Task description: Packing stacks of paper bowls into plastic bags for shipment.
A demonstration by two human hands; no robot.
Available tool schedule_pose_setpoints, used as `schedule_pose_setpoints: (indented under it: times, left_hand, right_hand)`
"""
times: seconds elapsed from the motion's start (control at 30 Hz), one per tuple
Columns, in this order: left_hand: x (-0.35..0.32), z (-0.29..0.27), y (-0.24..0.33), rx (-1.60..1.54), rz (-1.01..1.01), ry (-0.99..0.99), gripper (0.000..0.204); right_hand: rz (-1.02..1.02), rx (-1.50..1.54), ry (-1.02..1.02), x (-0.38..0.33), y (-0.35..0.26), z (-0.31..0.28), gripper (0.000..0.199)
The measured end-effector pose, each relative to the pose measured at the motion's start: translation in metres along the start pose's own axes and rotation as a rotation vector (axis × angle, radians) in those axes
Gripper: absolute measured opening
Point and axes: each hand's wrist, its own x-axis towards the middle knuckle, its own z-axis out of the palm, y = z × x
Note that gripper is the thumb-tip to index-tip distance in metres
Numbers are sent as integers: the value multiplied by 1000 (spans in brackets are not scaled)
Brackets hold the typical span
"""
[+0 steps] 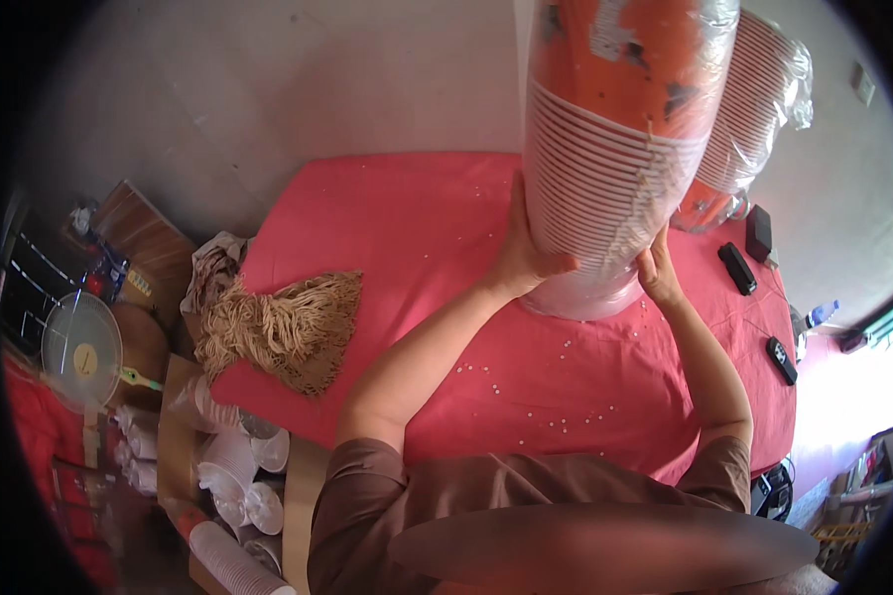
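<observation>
Both hands, left hand (526,253) and right hand (655,273), clasp the wrapped stack of orange cups (610,149) near its base; steadying it upright seems wise.

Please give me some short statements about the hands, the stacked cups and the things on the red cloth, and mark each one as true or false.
1. Both hands hold the wrapped stack of cups. True: the left hand and the right hand press on its lower part.
2. The stack lies flat on the red cloth. False: it stands upright.
3. A bundle of tan string lies at the cloth's left edge. True.
4. The dark remotes lie to the left of the stack. False: they lie to its right.
5. Small white beads are scattered on the cloth. True.
</observation>
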Motion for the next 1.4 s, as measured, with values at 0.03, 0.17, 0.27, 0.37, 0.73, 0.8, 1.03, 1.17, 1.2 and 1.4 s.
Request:
schedule_pose_setpoints:
  times: [0.03,0.17,0.27,0.37,0.73,0.8,1.03,1.17,1.2,1.4]
  left_hand:
    - [-2,-2,-2,10,0,15,158]
    - [-3,-6,3,10,-6,24,157]
    - [-4,-12,6,5,18,59,153]
    - [-9,-19,7,27,47,151,146]
    - [-32,-60,-9,69,28,344,105]
    - [-41,-70,-21,42,-65,411,100]
    - [-60,-88,-69,-425,-340,588,88]
    - [-53,-84,-52,-518,-410,611,78]
    - [-51,-84,-47,-521,-416,604,78]
    - [-48,-90,-6,-571,-594,589,87]
  right_hand:
    - [-2,10,-14,3,-2,3,112]
    - [6,7,0,11,-16,13,113]
    - [4,12,-28,27,-40,26,112]
    - [-81,-37,-58,50,-49,36,106]
    - [-215,-578,-93,104,-82,101,80]
    - [-226,-687,-123,111,-85,118,78]
    - [-221,-936,-291,140,-82,170,74]
    - [-109,-1033,-405,161,-85,190,74]
    - [-45,-1026,-416,164,-85,189,72]
    - [33,-269,-339,176,-84,145,51]
